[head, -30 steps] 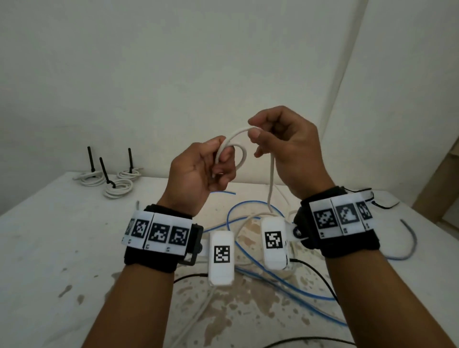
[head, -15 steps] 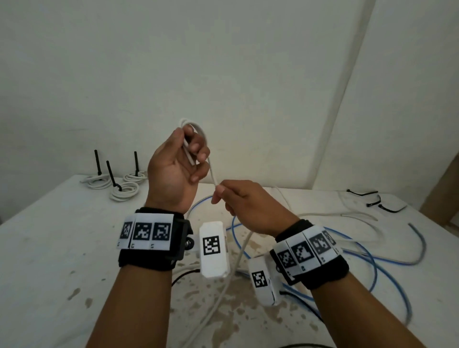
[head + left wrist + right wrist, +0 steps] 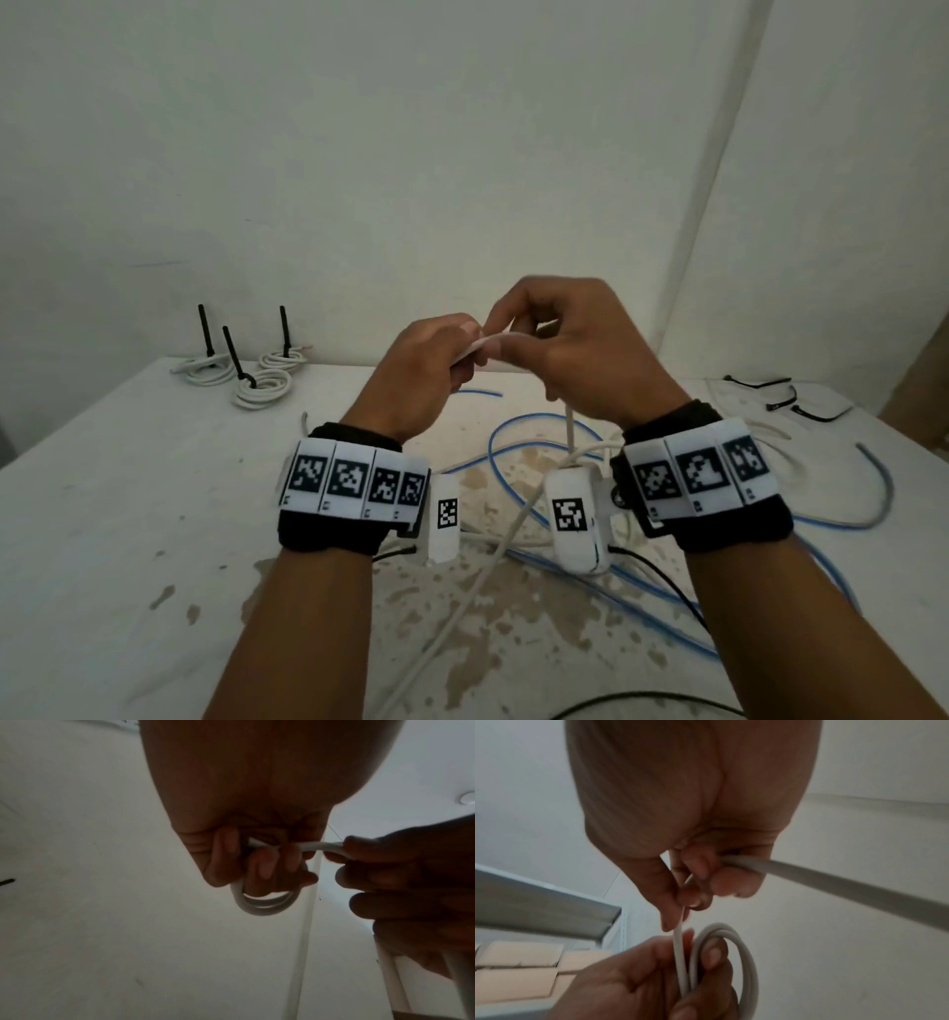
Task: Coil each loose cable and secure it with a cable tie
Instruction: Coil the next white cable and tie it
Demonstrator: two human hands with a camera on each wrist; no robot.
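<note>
I hold a white cable (image 3: pixel 480 345) in both hands above the table. My left hand (image 3: pixel 436 360) grips a small coil of it; the loops (image 3: pixel 264 902) hang below the curled fingers (image 3: pixel 264 866), and they show again as the coil (image 3: pixel 734 947) in the right wrist view. My right hand (image 3: pixel 560 339) pinches the strand (image 3: pixel 679 939) running to the coil, close against the left hand. The free length (image 3: pixel 569 426) drops from the right hand to the table, and the same length (image 3: pixel 834 882) passes the right wrist camera. Black cable ties (image 3: pixel 785 398) lie at the back right.
Three coiled white cables with upright black ties (image 3: pixel 257 380) stand at the back left of the stained white table (image 3: pixel 102 514). Loose blue cables (image 3: pixel 539 514), a grey cable (image 3: pixel 873 493) and black wires (image 3: pixel 667 580) sprawl under and right of my hands. Walls close off the back.
My right hand rose from low on the cable to meet the left hand, bringing another turn up. The left hand with the coil dropped lower and moved rightward.
</note>
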